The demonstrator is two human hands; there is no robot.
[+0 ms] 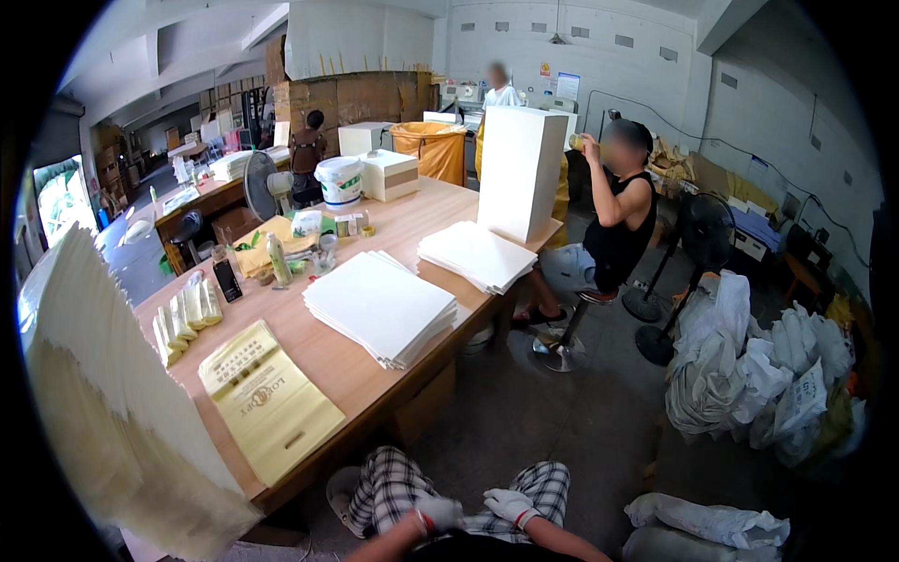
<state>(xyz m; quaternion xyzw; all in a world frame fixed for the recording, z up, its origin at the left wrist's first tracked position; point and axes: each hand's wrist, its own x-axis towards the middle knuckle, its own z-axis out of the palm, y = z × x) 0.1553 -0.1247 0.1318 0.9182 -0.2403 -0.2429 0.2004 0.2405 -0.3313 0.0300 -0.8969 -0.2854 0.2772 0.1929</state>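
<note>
Both my hands wear white gloves with red-edged cuffs and rest at my lap, over black-and-white plaid trousers (pixel 393 482). My left hand (pixel 438 513) lies on the left thigh, its fingers smeared and hard to make out. On the inner right thigh lies my right hand (pixel 510 506), fingers laid out and nothing visible in them. Ahead on the wooden table (pixel 375 412) are a stack of yellow printed bags (pixel 272 403) and a fanned stack of white sheets (pixel 379 307). Neither hand touches them.
A tall stack of pale sheets (pixel 103 393) rises at the left. Farther off are another sheet stack (pixel 476 255), a tall white block (pixel 521 173), and a white bucket (pixel 338 183). A seated person (pixel 618 215) is beyond the table's right edge. White sacks (pixel 721 356) lie right.
</note>
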